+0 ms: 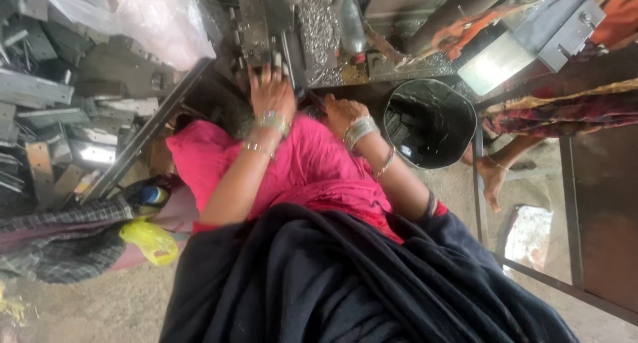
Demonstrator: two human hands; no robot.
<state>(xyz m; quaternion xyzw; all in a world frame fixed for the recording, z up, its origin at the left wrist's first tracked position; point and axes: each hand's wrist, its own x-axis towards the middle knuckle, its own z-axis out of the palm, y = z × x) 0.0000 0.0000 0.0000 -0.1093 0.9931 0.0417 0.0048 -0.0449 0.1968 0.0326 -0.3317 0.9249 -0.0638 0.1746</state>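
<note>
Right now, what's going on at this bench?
A seated person in pink cloth reaches both hands to a metal machine. The left hand rests its fingers on the machine's small metal parts. The right hand sits curled beside it, near a black bucket. Metal shavings lie on the machine bed. Whether either hand grips anything is unclear.

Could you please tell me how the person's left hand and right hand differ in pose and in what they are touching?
The left hand reaches further out than the right hand, with its fingers spread up against the grey metal machine. The right hand is curled, knuckles up, lower, beside the black bucket; what it holds, if anything, cannot be seen. The left forearm lies straighter; the right bends in from the elbow. Both wrists wear silvery bangles, and both rest over pink cloth.
</note>
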